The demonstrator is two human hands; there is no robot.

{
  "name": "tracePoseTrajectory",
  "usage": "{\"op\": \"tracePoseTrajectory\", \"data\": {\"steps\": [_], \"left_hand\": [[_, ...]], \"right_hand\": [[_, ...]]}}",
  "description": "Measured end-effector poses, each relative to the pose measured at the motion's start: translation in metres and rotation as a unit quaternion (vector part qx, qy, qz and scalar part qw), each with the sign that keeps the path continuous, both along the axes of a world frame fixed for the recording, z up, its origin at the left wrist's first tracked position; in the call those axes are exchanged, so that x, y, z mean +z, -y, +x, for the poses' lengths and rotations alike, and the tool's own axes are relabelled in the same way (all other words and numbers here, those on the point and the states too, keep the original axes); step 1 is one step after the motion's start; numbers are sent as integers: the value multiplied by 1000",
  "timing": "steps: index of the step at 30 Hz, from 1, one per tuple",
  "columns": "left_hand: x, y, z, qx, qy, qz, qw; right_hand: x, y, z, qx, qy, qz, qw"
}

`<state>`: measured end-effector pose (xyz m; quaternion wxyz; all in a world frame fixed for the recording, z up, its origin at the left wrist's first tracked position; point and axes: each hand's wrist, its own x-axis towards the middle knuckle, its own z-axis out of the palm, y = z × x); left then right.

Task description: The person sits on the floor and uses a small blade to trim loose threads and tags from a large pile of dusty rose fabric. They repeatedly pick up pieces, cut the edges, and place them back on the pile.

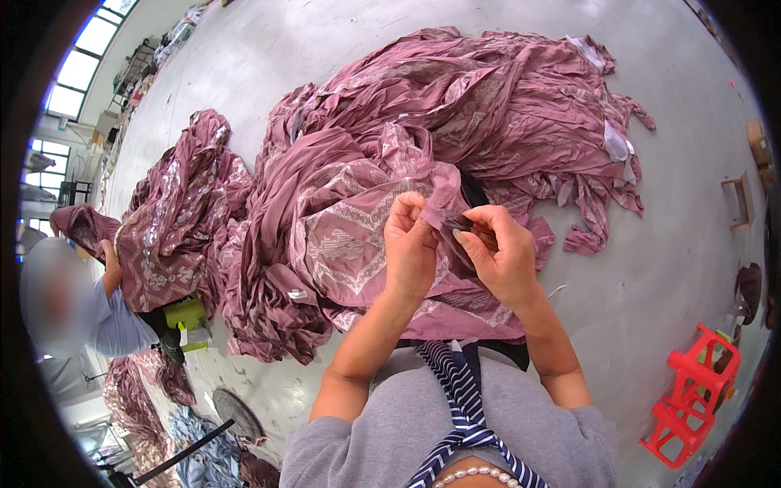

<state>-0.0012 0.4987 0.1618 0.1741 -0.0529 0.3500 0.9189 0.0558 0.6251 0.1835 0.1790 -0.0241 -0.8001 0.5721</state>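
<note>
A mauve garment (350,232) with a pale woven pattern lies spread over my lap. My left hand (409,248) pinches a folded edge of this garment and lifts it in front of me. Close against that edge is my right hand (503,250), its fingers closed round a small dark tool (457,222). Fingers cover most of the tool, so its exact kind cannot be made out. The tool's tip meets the raised cloth between both hands. A small white label (298,294) shows on the cloth to the left.
A large heap of mauve garments (455,98) lies on the grey floor (236,49) ahead. At left, another person (122,321) handles a shiny patterned mauve garment (175,236) beside a green stool (187,315). Red plastic stools (691,390) lie at right; blue cloth (207,443) lies lower left.
</note>
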Motion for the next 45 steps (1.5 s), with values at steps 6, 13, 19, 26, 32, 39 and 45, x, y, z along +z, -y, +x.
{"op": "tracePoseTrajectory", "data": {"steps": [6, 13, 19, 26, 32, 39, 45], "left_hand": [[-6, 0, 2, 1, -81, -7, 997], [-2, 1, 3, 14, -88, -22, 996], [-5, 3, 0, 4, -79, -18, 997], [-11, 0, 6, -22, -78, -30, 996], [-7, 1, 1, -14, -50, -27, 998], [-6, -2, -2, 48, -127, -127, 982], [9, 14, -20, -26, -285, -375, 882]], "right_hand": [[-2, 0, -2, -23, -28, 54, 998], [9, -12, -1, -78, -34, -1, 996], [-1, -14, 5, -27, -6, 34, 999], [-4, -9, -3, -36, -63, 153, 985], [7, -13, 7, -73, -3, -30, 997], [-19, -1, 5, -34, -88, 118, 989], [-2, -30, 3, -10, 100, -205, 974]]}}
